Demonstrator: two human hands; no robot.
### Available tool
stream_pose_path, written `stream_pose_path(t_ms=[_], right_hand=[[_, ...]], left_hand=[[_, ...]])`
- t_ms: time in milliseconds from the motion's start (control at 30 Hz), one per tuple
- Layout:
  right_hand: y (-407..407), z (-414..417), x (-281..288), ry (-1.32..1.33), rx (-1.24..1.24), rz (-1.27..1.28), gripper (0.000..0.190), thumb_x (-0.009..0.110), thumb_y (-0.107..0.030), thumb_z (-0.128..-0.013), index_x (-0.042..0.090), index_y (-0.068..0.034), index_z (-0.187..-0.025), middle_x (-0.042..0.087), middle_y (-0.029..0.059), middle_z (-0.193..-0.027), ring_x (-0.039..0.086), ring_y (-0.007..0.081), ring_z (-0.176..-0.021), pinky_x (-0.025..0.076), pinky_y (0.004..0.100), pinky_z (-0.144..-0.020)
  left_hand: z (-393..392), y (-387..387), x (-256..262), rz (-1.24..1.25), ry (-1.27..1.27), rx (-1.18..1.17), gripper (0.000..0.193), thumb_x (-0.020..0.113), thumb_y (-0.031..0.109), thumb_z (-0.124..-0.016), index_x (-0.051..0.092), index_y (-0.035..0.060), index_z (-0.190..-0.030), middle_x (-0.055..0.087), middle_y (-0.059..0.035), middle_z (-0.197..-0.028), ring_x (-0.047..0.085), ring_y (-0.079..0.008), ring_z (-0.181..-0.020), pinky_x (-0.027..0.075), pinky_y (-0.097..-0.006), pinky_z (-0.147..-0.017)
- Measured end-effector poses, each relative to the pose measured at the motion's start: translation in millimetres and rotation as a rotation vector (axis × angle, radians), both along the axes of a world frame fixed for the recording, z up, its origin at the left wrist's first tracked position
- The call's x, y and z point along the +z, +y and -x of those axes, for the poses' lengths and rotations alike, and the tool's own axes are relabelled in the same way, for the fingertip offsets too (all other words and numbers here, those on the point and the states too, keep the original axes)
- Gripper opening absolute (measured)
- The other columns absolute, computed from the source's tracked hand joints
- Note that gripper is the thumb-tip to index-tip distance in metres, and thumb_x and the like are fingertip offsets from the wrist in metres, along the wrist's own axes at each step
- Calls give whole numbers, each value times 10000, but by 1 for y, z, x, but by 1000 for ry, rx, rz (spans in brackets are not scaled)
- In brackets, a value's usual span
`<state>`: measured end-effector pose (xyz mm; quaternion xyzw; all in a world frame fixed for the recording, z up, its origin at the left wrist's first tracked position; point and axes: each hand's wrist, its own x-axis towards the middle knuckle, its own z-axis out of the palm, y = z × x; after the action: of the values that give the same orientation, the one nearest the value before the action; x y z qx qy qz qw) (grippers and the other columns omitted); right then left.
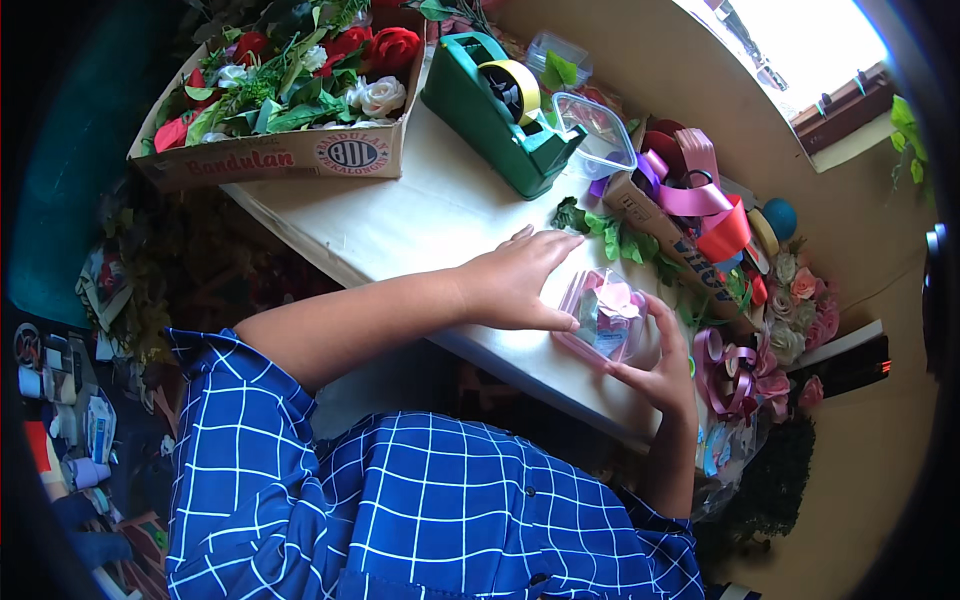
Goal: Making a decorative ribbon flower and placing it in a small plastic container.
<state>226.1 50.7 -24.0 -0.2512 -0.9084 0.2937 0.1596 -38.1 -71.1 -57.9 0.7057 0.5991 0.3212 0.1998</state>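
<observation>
A small clear plastic box with pink petal-like pieces and something bluish inside rests on the white table near its front edge. My right hand is curved around the right side of this box, fingers and thumb on its walls. At the box's left side, my left hand is spread wide, its thumb at the box's edge and its other fingers apart above the table. Green artificial leaves lie just behind the box. Farther back stands a green tape dispenser with a roll of yellow tape.
At the back left, a cardboard box holds artificial flowers. An open clear container stands beside the dispenser. On the right are a carton of ribbons, pink ribbon loops and pale artificial roses near the wall.
</observation>
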Motion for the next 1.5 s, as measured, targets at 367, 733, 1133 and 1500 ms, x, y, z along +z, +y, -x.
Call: stream_pose_path(t_ms=[367, 733, 1133, 1500], right_hand=[[-2, -9, -17, 130, -40, 235, 1097, 933, -242, -543, 371, 26, -1446, 429, 158, -1435, 425, 279, -1348, 276, 387, -1159], [-19, -1, -13, 251, -174, 443, 1176, 959, -256, -513, 324, 20, -1463, 418, 179, -1458, 405, 282, -1364, 252, 387, -1157], [0, -7, -10, 22, -8, 34, 1236, 939, -404, -518, 284, -60, -1509, 528, 135, -1383, 442, 287, -1351, 10, 574, -1180], [-3, -17, -14, 119, 16, -79, 1228, 908, -457, -576, 237, -74, -1531, 359, 134, -1539, 303, 370, -1434, 99, 611, -1172]], left_hand=[[-1, -15, -1, -101, -133, 82, 888, 659, 388, -876, 197, -18, -1517, 341, -294, -1477, 321, -421, -1398, 224, -475, -1189], [-6, -21, 3, -129, 89, 61, 928, 691, 352, -838, 193, -66, -1501, 312, -280, -1497, 265, -421, -1433, 210, -496, -1183], [-6, -6, 18, 22, 79, -216, 973, 690, 399, -812, 164, 33, -1545, 236, -232, -1571, 212, -404, -1465, 150, -552, -1186], [-21, 21, 40, 131, 36, -137, 1140, 859, 379, -699, 164, 88, -1553, 300, -204, -1555, 322, -395, -1419, 229, -463, -1182]])
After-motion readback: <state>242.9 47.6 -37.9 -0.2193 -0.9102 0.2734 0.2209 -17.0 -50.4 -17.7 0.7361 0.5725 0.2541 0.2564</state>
